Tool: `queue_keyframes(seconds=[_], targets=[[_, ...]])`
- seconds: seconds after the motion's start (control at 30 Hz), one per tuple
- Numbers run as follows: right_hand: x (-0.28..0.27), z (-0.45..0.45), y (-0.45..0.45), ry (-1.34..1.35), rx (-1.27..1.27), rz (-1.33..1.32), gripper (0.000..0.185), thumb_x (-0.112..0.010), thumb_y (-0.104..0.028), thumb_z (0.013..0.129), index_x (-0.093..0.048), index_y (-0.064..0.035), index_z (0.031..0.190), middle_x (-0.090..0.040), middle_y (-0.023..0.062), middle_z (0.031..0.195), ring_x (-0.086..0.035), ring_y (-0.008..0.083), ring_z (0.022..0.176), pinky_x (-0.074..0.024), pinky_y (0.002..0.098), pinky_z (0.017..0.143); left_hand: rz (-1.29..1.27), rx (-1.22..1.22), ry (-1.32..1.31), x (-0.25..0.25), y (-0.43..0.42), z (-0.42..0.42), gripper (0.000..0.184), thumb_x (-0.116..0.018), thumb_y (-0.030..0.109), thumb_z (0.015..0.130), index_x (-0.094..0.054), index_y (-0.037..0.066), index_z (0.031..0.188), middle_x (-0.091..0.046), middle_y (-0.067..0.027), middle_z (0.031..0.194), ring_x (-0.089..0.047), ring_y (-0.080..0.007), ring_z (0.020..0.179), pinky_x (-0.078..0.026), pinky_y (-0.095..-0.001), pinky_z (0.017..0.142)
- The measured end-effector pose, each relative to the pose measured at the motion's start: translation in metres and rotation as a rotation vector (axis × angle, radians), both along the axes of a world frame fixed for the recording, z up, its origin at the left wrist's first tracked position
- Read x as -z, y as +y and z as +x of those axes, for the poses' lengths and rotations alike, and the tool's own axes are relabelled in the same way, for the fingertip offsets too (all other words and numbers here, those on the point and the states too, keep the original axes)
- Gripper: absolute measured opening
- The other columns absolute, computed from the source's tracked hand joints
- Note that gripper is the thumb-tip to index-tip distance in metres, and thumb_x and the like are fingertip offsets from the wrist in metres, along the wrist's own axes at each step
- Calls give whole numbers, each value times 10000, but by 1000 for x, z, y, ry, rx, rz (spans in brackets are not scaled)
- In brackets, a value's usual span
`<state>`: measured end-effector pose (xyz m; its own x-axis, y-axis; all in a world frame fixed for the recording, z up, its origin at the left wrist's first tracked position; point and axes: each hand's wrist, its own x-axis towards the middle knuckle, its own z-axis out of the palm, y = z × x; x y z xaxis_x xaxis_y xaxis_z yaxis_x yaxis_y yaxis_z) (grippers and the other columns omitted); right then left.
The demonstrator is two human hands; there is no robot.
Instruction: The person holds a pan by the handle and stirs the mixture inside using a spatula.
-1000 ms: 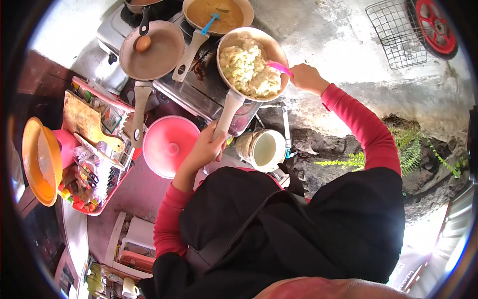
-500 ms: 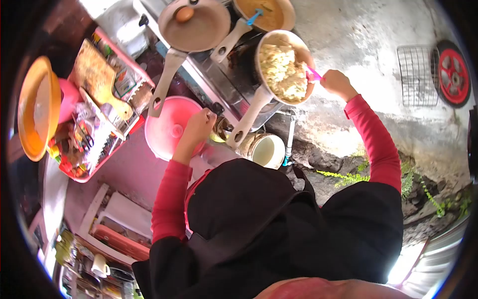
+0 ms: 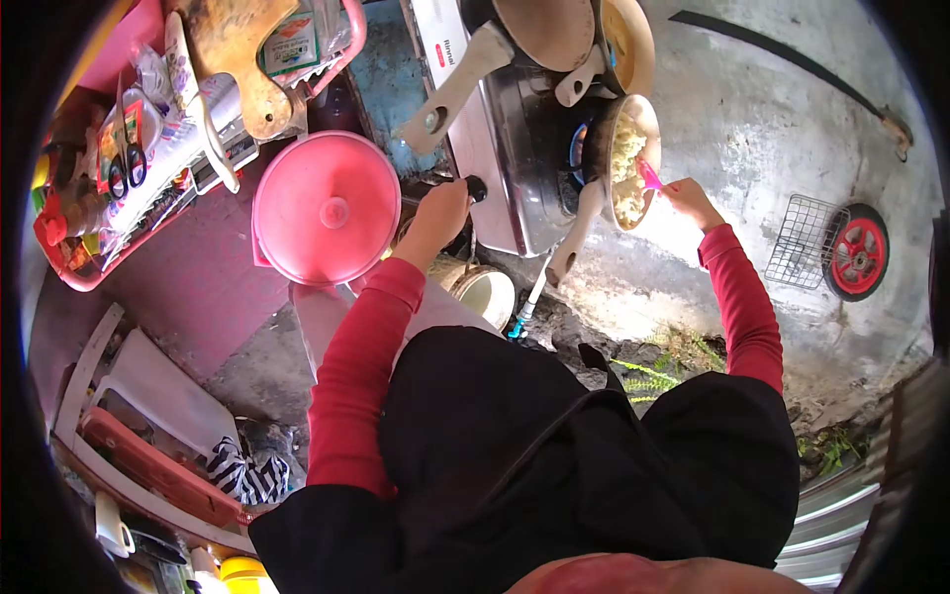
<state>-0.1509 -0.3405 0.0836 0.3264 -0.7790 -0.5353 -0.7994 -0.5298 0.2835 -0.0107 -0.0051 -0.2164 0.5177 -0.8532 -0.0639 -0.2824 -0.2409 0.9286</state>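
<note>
My left hand (image 3: 442,218) is at the front of the gas stove, its fingers closed at the black stove knob (image 3: 477,188). In my right hand (image 3: 691,202) is a pink utensil (image 3: 649,176); its far end is in the pale, lumpy food (image 3: 626,158) and its exact shape is hidden there. That food fills a deep pan (image 3: 648,117) whose beige handle (image 3: 589,210) points toward me. A blue flame (image 3: 578,147) burns beside the pan on the stove (image 3: 515,139).
Two more pans, a beige one (image 3: 549,30) and one with yellowish contents (image 3: 628,45), stand behind. A pink lidded container (image 3: 332,208) is left of my left hand. Farther left, a pink basket holds a cutting board (image 3: 233,49), a knife (image 3: 188,89) and scissors (image 3: 127,158).
My view has shifted and turned. My left hand has moved from over the pink container to the stove knob. The blue flame is now visible. My right hand still holds the pink utensil.
</note>
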Motion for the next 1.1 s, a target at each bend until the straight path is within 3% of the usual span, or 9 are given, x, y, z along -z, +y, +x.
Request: queue_keyframes(seconds=[0.07, 0.27, 0.57, 0.67, 0.77, 0.87, 0.93, 1.03, 1.1], targets=[[2, -1, 2, -9, 24, -6, 376, -590, -355, 804, -679, 2, 732, -558, 94, 527, -532, 176, 495, -425, 336, 516, -5, -10, 20, -4, 1, 3, 185, -564, 167, 861, -558, -18, 851, -625, -226, 785, -620, -400, 786, -491, -486, 693], [10, -3, 21, -51, 48, -85, 383, -613, -371, 821, -686, -5, 737, -542, 48, 520, -510, 131, 490, -412, 319, 493, -22, -8, 77, -2, 2, 2, 150, -537, 128, 856, -552, -20, 847, -619, -242, 802, -620, -397, 809, -487, -494, 704], [-1, -18, 30, -412, 234, 14, 301, -590, -296, 883, -715, -26, 926, -488, -52, 530, -412, 46, 461, -314, 258, 431, -10, 20, -19, -1, -1, 0, 220, -560, 169, 864, -501, -35, 923, -606, -238, 752, -599, -421, 758, -470, -509, 670], [-27, -10, 73, -475, 74, 2, 294, -580, -299, 861, -722, -50, 928, -549, 41, 544, -518, 146, 506, -404, 316, 515, 38, 41, -16, -8, -1, 2, 213, -559, 163, 863, -497, -28, 935, -604, -241, 759, -596, -425, 766, -460, -515, 674], [-55, 2, 125, -290, -325, -172, 219, -540, -257, 852, -695, -115, 914, -617, 160, 690, -614, 336, 664, -466, 437, 601, 99, 64, -37, -25, 3, 4, 304, -513, 282, 909, -539, -20, 924, -619, -249, 798, -602, -420, 787, -471, -497, 689], [-65, -11, 139, -356, -398, -211, 183, -531, -232, 849, -671, -126, 799, -623, 126, 669, -622, 315, 641, -489, 425, 582, 190, 120, -73, -76, 19, 14, 483, -400, 436, 955, -568, -15, 919, -644, -220, 805, -646, -350, 726, -502, -430, 641], [-46, -20, 125, -385, -496, -258, 176, -534, -214, 841, -666, -118, 775, -628, 119, 664, -626, 307, 626, -493, 417, 571, 188, 180, 819, -141, 29, 20, 481, -402, 444, 971, -571, -7, 984, -671, -164, 847, -651, -235, 664, -495, -330, 571], [0, -19, 86, -342, -710, -336, 145, -551, -163, 807, -659, -99, 734, -636, 91, 639, -638, 275, 584, -501, 393, 539, -17, 280, 1068, -199, 21, 6, 453, -428, 428, 972, -559, -1, 1036, -635, -74, 763, -590, -116, 573, -456, -247, 502], [15, -11, 62, -312, -670, -417, 141, -554, -154, 798, -661, -101, 725, -639, 80, 637, -643, 263, 579, -499, 388, 527, 24, 290, 867, -210, 19, -5, 407, -461, 383, 967, -550, -3, 1061, -598, -51, 728, -559, -104, 545, -436, -241, 485]])
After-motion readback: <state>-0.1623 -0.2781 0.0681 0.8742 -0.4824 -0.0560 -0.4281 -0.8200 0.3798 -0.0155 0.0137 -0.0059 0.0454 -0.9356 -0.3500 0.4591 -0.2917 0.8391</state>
